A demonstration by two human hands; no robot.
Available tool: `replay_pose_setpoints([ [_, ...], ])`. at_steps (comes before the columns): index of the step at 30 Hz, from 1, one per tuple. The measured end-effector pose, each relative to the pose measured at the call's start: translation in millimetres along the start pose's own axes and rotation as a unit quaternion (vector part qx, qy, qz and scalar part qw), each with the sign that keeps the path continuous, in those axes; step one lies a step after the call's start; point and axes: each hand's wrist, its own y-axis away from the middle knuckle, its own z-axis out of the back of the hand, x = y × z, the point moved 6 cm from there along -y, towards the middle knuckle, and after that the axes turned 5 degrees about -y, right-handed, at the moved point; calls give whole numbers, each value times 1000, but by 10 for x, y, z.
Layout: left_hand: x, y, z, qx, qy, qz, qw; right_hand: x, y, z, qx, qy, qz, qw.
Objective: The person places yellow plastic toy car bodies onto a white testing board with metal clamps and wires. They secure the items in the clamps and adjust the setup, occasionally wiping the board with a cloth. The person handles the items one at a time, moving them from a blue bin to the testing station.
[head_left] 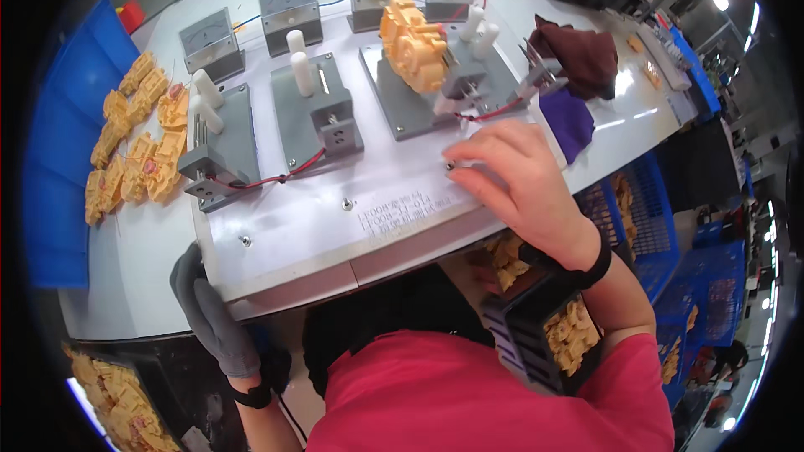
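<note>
My right hand (523, 188) is bare, and its thumb and forefinger close around a small metal toggle switch (450, 166) on the white board (293, 243). Behind that switch, a yellow-orange plastic housing (413, 44) sits tilted up on the rightmost grey fixture (394, 96). My left hand (205, 310) wears a grey glove and rests by the board's front left corner, fingers stretched out, with nothing visible in it. Two further toggle switches, one left (244, 241) and one middle (347, 203), stand untouched. The middle fixture (293, 117) and left fixture (239, 130) carry white posts and no housing.
Several panel meters (289, 12) line the back. Yellow housings (138, 134) lie at the left beside a blue bin (71, 151). Purple cloth (568, 121) and brown cloth (578, 50) lie at the right. A black crate (511, 339) of yellow parts stands below the table edge.
</note>
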Motion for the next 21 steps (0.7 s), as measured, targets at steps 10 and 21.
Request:
replay_pose_setpoints([
  [10, 294, 136, -58, 6, 76, 14, 997, -211, -22, -174, 73, -67, -103, 990],
  [21, 230, 116, -64, -34, 58, 41, 997, -251, 0, -182, 71, -76, -99, 990],
])
